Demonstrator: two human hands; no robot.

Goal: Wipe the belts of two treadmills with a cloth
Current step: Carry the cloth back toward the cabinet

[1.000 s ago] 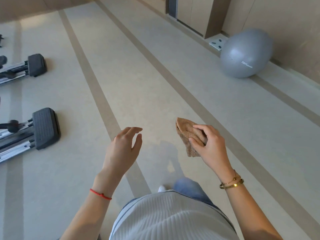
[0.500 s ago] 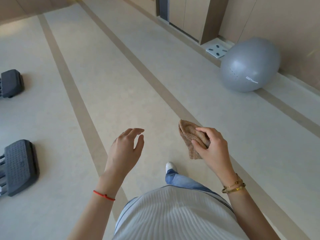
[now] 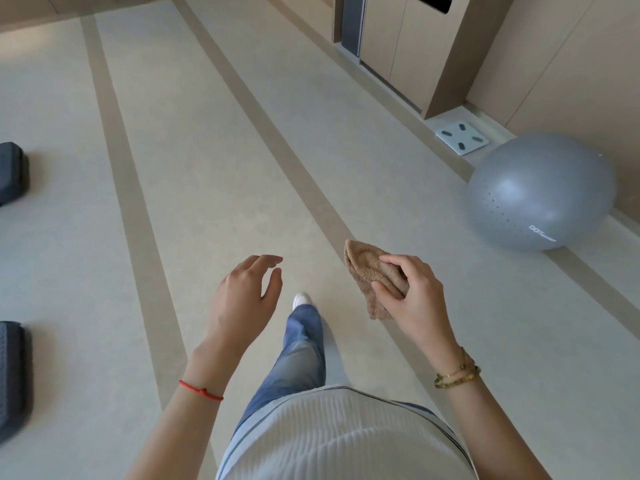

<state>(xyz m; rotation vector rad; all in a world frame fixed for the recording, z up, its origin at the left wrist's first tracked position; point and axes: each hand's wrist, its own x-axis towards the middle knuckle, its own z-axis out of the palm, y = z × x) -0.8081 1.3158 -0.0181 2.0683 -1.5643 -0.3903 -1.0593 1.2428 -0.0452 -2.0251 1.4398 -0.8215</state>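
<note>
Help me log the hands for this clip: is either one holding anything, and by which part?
The right hand pinches the bunched brown cloth at its middle fold; the left hand holds nothing.

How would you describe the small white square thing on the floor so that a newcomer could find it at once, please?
Start at the big grey exercise ball by the right-hand wall. Just beyond it, in the corner beside the tan cabinet, a flat white square scale lies on the floor. Its four dark oval pads set it apart.

left hand (image 3: pixel 242 299) loose, right hand (image 3: pixel 415 299) pinching.
</note>
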